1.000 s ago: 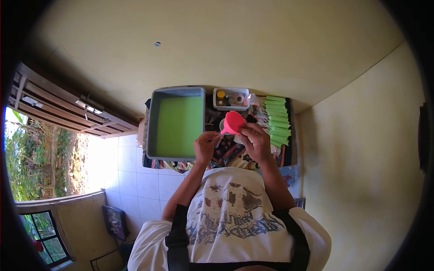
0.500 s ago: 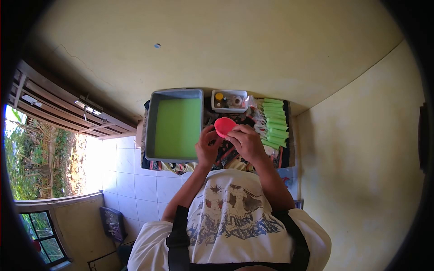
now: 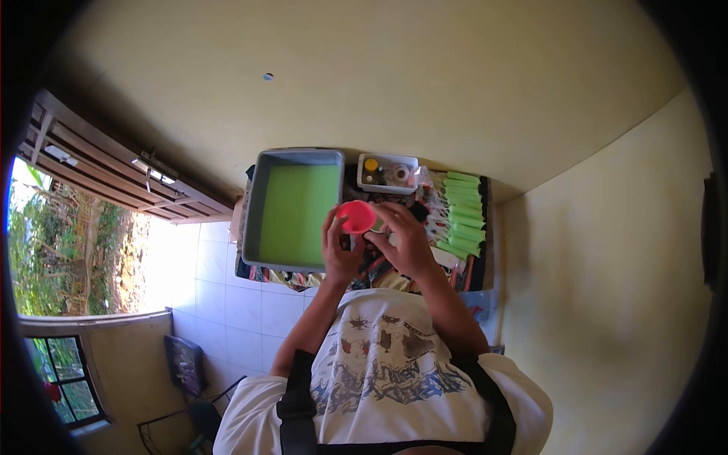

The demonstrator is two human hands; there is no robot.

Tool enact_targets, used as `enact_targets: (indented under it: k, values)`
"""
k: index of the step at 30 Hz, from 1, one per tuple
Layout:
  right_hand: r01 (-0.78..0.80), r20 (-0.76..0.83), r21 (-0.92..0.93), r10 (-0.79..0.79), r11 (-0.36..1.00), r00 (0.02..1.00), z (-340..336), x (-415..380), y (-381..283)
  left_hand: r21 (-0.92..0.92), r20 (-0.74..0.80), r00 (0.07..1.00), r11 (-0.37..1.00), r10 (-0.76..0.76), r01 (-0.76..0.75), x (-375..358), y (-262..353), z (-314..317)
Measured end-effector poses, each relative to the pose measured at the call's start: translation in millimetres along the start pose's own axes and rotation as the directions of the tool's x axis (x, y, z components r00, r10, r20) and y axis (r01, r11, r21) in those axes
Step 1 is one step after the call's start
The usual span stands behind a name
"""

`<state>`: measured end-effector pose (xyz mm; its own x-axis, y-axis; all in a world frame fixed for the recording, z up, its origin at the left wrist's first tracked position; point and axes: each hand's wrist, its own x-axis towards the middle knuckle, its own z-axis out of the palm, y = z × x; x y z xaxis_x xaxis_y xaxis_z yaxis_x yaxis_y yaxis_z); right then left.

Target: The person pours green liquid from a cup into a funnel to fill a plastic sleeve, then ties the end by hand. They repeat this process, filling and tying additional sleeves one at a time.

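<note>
A pinkish-red funnel (image 3: 356, 217) is held over the table, its round mouth facing up. My left hand (image 3: 341, 250) has its fingers and thumb wrapped round the funnel's left side. On the other side, my right hand (image 3: 404, 239) is curled close to the rim, thumb and forefinger bent toward each other. A small pale bit shows between them, too little to identify. Left of my hands stands a grey tub (image 3: 255, 205) of light green liquid (image 3: 299, 212). Several green-filled plastic tubes (image 3: 464, 212) with tied ends lie in a row at the right.
Behind my hands a small white basket (image 3: 368, 187) contains a yellow-lidded bottle (image 3: 371, 164) and a tape roll (image 3: 400, 175). A patterned cloth (image 3: 303, 280) covers the table. The wall (image 3: 425, 91) rises right behind it, and an open doorway (image 3: 144, 258) is at left.
The funnel has moved left and tipped more upright, into my left hand's grasp. My right hand has shifted from the funnel's near edge to its right side.
</note>
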<state>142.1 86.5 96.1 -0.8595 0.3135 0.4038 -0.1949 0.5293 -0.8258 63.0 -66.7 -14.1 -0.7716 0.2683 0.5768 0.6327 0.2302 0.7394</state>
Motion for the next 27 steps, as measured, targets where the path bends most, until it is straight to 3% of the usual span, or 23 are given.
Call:
enact_targets:
  k: [1,4,5,8,11,17,20,27]
  values:
    - [-0.001,-0.039,-0.086,-0.002,0.996,0.999,-1,-9,21,0.015,-0.031,0.999,1.000,-0.013,0.014,1,-1,-5]
    - [-0.199,-0.065,-0.098,0.194,0.975,0.979,11,-30,103,0.059,-0.064,0.997,0.998,-0.031,0.035,1,-5,-26]
    - [-0.206,0.009,-0.233,0.214,0.950,0.977,23,-38,142,0.041,-0.077,0.996,0.998,-0.048,0.051,-1,-9,-31]
    - [-0.131,-0.016,-0.500,0.141,0.856,0.990,62,-59,195,-0.001,-0.086,0.992,0.995,-0.097,0.097,-2,-9,-46]
    - [-0.238,-0.042,-0.433,0.245,0.869,0.969,92,-57,227,-0.020,-0.104,0.990,0.995,-0.095,0.093,0,-8,-60]
    - [-0.111,-0.160,-0.308,0.064,0.945,0.985,111,-46,222,-0.067,-0.179,0.979,0.994,-0.101,0.090,5,-10,-83]
    - [0.024,-0.201,-0.431,-0.122,0.902,0.972,106,-22,179,-0.096,-0.215,0.968,0.990,-0.127,0.108,9,-17,-95]
    - [0.156,-0.132,-0.228,-0.189,0.961,0.973,137,33,133,-0.180,-0.270,0.947,0.975,-0.174,0.128,20,-45,-122]
